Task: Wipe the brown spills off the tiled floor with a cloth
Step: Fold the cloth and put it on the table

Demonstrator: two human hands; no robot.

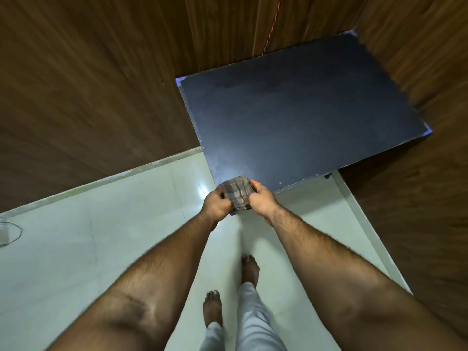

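Note:
A folded grey checked cloth (236, 192) is held up between both hands, above the near corner of a dark table. My left hand (216, 205) grips its left side and my right hand (260, 198) grips its right side. The pale green tiled floor (101, 249) spreads below. No brown spill shows on the visible tiles. My bare feet (249, 271) stand on the floor under my arms.
A dark blue-black table (304, 117) fills the corner ahead, against brown wood-panelled walls (88, 84). An orange cord (272, 26) hangs down the wall behind it. A clear round object (7, 231) lies at the far left edge of the floor.

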